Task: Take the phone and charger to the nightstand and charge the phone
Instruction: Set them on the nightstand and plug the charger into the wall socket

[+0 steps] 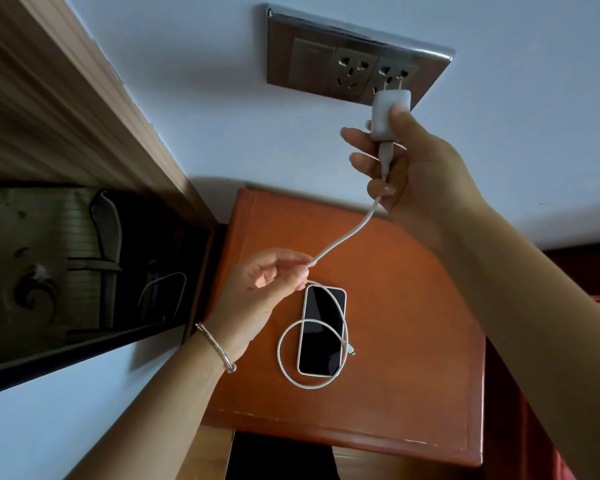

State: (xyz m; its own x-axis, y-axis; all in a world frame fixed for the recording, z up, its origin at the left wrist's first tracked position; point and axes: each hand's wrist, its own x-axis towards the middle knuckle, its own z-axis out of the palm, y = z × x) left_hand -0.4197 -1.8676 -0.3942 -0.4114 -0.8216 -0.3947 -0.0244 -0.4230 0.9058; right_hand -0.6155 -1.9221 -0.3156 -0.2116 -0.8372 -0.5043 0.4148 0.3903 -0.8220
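Two bare hands are working above the orange wooden nightstand (413,306). The right hand (423,174) is pinching the small white plastic charger block (388,110) between thumb and fingers, and its two metal prongs are pointing at the right-hand socket of the brown metal-framed wall outlet panel (326,60), at about one o'clock in the view; whether the prongs are already touching the slots is hard to tell. The left hand (267,282) is closing lightly on the thin white charging cable (347,235), keeping slack out of the way. The black-screened phone with a white rim (323,330) is lying face up near the middle of the tabletop, toward six o'clock from the outlet, with the cable looping across it and the loose connector end resting just beside its right edge.

The block looks light, rigid and smooth, so gripping it by its flat sides should be giving the firmest push. The cable looks limp and springy, best taken by the stiff connector tip. The phone looks slick and breakable, so steadying it by its edges seems wise.
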